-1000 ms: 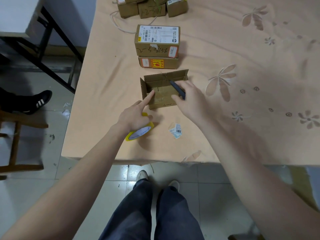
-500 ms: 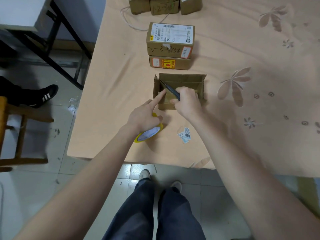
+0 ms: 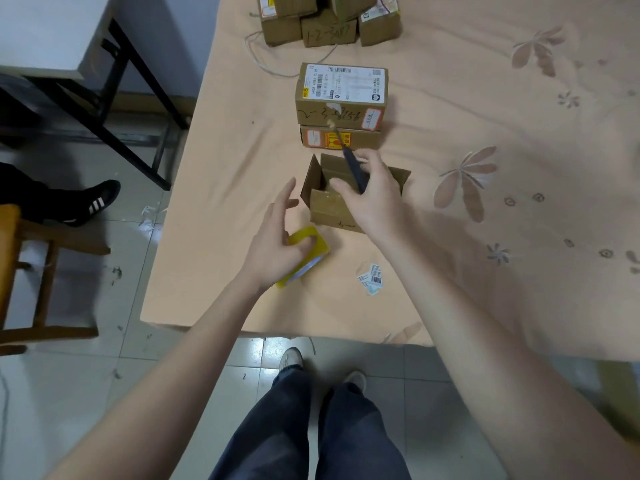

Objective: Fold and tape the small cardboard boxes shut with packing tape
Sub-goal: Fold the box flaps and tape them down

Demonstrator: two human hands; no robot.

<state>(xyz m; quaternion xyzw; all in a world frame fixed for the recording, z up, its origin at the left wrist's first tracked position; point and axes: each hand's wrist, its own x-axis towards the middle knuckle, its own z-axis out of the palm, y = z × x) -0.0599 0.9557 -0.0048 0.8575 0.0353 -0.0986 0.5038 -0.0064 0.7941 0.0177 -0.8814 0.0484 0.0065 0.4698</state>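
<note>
A small open cardboard box (image 3: pixel 327 211) sits on the peach cloth-covered table (image 3: pixel 225 168), with its left flap standing up and tape on its near side. My right hand (image 3: pixel 375 202) rests on the box's top and grips a dark blue cutter (image 3: pixel 356 173) that points away from me. My left hand (image 3: pixel 277 242) hovers just left of the box without touching it. Its thumb and forefinger are spread, and its lower fingers curl through a yellow tape roll (image 3: pixel 310 249) lying on the table.
Two closed boxes are stacked behind the open one: a labelled one (image 3: pixel 341 95) on top of a flatter one (image 3: pixel 322 138). Several more boxes (image 3: pixel 329 27) and a white cord (image 3: pixel 258 58) lie farther back. Torn labels (image 3: pixel 372 278) are near the front edge. A wooden chair (image 3: pixel 20 271) stands on the left.
My left forefinger has lifted off the box's left side and drawn back to the left. My right hand has shifted on the box, and the cutter now points farther away.
</note>
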